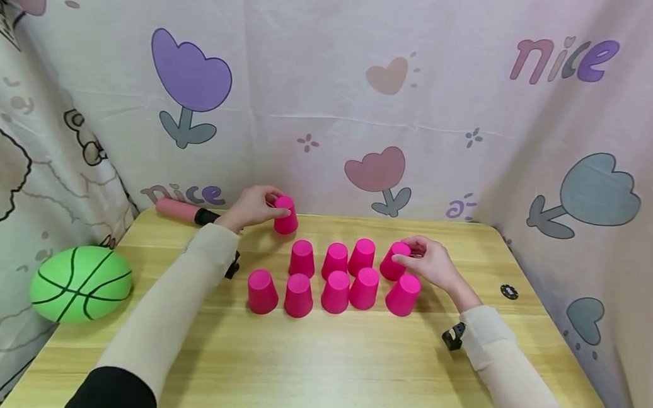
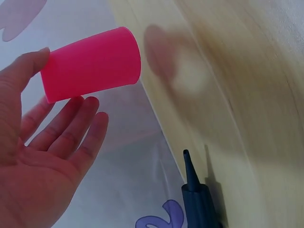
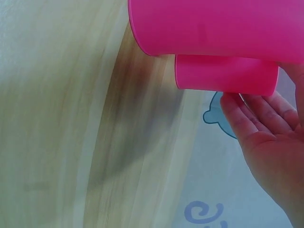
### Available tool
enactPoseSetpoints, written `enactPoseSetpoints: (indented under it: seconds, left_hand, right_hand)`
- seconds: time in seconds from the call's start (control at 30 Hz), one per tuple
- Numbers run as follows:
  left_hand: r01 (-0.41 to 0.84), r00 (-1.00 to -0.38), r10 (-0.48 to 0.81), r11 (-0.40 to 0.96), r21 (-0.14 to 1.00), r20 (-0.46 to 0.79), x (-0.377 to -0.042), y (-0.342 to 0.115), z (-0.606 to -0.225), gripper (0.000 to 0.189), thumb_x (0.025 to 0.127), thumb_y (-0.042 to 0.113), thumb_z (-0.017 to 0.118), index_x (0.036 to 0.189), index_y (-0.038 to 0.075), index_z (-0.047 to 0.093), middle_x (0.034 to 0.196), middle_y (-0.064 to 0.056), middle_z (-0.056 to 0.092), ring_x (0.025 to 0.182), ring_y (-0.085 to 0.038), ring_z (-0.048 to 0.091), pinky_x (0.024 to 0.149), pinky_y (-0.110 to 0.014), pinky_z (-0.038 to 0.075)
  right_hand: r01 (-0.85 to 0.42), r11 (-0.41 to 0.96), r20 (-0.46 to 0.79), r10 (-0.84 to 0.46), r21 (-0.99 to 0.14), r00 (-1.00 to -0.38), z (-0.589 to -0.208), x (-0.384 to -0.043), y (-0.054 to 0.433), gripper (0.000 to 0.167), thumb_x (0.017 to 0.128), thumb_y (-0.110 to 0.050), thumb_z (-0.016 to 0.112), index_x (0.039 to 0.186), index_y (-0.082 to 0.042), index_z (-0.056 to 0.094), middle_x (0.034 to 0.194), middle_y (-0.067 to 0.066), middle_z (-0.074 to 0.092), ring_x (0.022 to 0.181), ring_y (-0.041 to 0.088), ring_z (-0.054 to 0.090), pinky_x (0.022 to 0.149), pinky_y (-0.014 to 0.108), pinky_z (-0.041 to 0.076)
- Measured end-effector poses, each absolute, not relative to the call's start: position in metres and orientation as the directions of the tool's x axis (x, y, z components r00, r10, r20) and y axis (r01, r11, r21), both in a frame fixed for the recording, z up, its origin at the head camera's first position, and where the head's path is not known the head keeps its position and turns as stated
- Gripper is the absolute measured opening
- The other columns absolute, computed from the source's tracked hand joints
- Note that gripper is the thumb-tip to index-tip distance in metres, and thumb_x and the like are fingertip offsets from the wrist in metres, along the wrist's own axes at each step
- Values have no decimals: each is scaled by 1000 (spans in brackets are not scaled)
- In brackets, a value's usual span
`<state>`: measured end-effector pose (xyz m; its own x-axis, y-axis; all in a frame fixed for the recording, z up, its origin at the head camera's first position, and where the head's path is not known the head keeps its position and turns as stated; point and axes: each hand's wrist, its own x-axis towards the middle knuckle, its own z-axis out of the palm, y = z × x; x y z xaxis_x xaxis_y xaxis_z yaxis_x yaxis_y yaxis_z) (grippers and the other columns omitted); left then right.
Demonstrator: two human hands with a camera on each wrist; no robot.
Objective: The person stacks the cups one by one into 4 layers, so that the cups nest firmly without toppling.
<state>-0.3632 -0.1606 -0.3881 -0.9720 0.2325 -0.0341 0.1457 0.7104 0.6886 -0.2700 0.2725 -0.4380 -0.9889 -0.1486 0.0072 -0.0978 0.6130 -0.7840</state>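
Several pink plastic cups stand upside down in two loose rows on the table, among them a front-row cup (image 1: 298, 295). Beyond the rows at the back left, my left hand (image 1: 255, 208) pinches one pink cup (image 2: 92, 65) near its closed end. That cup's open rim hangs above the tabletop, with a shadow beside it. At the right end of the back row, my right hand (image 1: 429, 259) holds another pink cup (image 3: 225, 75) between thumb and fingers. A nearer cup (image 3: 213, 28) covers part of the right wrist view. Whether the right-hand cup touches the table, I cannot tell.
A green ball (image 1: 82, 284) sits at the table's left edge. At the back left lies a pink and black pump-like tool (image 1: 178, 210) with a pointed nozzle. A small black disc (image 1: 508, 292) lies at the right. A printed curtain (image 1: 290, 69) hangs behind the wooden table (image 1: 314, 374).
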Motion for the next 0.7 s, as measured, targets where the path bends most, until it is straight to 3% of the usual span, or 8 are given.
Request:
enactPoseSetpoints:
  seconds: [0.7]
  left_hand:
    - [109,-972,223,716,690,-78,-377,-146,-410,52,97,26,76,141,2,61,132,-23,66,120,-38,61,106,-49,55]
  right_hand:
    - [-101,630,11,-146,-770,-989,-437,-270,272,61,92,-41,82,137,-3,63,130,18,70,120,35,68,101,48,60]
